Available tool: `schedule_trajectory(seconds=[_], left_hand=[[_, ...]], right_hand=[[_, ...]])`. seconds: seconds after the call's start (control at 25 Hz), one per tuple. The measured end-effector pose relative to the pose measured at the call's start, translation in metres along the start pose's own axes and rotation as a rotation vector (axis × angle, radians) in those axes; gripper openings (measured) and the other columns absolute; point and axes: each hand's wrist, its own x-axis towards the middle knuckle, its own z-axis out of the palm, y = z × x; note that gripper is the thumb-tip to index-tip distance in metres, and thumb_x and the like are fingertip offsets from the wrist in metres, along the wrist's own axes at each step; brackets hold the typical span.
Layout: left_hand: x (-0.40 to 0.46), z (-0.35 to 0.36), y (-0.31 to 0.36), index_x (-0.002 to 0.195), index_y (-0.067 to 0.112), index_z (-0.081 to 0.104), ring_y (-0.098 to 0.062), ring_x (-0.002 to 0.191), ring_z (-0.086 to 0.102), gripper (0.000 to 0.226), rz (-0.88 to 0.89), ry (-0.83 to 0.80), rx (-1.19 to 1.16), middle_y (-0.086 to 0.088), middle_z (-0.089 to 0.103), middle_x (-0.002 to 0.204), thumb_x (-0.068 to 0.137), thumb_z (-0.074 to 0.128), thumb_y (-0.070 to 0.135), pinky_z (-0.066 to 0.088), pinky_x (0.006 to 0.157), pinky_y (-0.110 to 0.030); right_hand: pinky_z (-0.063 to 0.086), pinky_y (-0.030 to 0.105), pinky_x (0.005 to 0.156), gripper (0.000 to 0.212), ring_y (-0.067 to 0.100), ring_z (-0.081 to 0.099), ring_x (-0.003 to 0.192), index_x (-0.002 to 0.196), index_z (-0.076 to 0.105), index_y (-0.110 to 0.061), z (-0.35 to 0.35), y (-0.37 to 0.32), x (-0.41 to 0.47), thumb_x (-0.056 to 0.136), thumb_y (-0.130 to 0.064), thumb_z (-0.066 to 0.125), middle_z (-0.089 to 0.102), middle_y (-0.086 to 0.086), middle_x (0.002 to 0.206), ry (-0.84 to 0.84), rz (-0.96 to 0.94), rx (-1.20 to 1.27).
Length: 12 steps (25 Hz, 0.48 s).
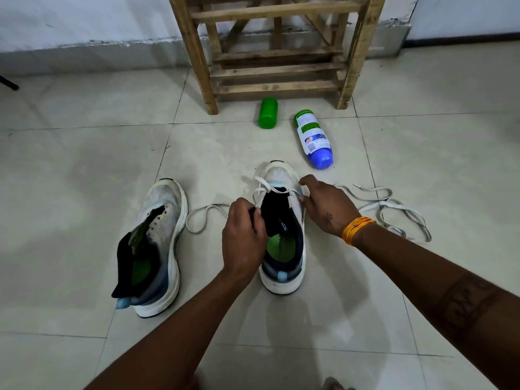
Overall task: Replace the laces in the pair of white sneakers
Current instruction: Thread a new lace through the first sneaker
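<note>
Glossy pale tile floor [84, 164], rough slatted wooden rack [275, 52] at the back. Mesh right sneaker [284, 235] sits centre, unlaced left sneaker [157, 249] beside it. Left hand [243, 237] grips the black tongue; right hand [326, 206] pinches the flat white lace [270, 188]. Open floor all around.

I see print on the bottle's [313, 137] label and small marks on the sneaker's [282, 229] tongue and green insole, all too small to read.
</note>
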Motion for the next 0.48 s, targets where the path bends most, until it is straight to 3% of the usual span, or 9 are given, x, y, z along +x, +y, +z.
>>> schedule_trajectory(seconds=[0.12, 0.2, 0.36, 0.48], left_hand=[[0.001, 0.001, -0.001, 0.089, 0.01, 0.047, -0.016, 0.074, 0.042, 0.013, -0.005, -0.003, -0.014, -0.001, 0.05, 0.084, 0.098, 0.057, 0.01, 0.027, 0.064, -0.026], [0.0, 0.001, -0.001, 0.089, 0.011, 0.047, -0.016, 0.074, 0.043, 0.014, -0.03, 0.001, -0.028, 0.001, 0.05, 0.084, 0.098, 0.056, 0.01, 0.028, 0.065, -0.026], [0.0, 0.0, -0.001, 0.088, 0.013, 0.045, -0.016, 0.074, 0.044, 0.015, -0.086, 0.01, -0.031, 0.002, 0.05, 0.084, 0.099, 0.055, 0.011, 0.029, 0.065, -0.027], [0.0, 0.0, 0.0, 0.088, 0.012, 0.045, -0.014, 0.073, 0.042, 0.015, -0.066, 0.007, -0.032, 0.002, 0.049, 0.083, 0.098, 0.056, 0.01, 0.027, 0.064, -0.024]], right_hand=[[0.044, 0.04, 0.066, 0.019, 0.039, 0.063, 0.088, 0.114, 0.056, -0.013, 0.002, 0.0, 0.003, 0.101, -0.026, 0.053, 0.068, 0.012, 0.096, 0.011, -0.026, 0.024], [0.041, 0.039, 0.065, 0.016, 0.04, 0.063, 0.088, 0.102, 0.058, -0.012, 0.001, -0.001, 0.009, 0.098, -0.027, 0.053, 0.067, 0.013, 0.095, 0.019, 0.015, -0.113], [0.048, 0.036, 0.073, 0.021, 0.037, 0.067, 0.1, 0.111, 0.063, -0.011, -0.009, 0.008, 0.008, 0.095, -0.018, 0.051, 0.068, 0.012, 0.11, -0.159, 0.21, -0.533], [0.049, 0.038, 0.071, 0.029, 0.039, 0.067, 0.094, 0.119, 0.061, -0.01, -0.013, 0.013, 0.005, 0.091, -0.016, 0.054, 0.062, 0.014, 0.115, -0.158, 0.263, -0.525]])
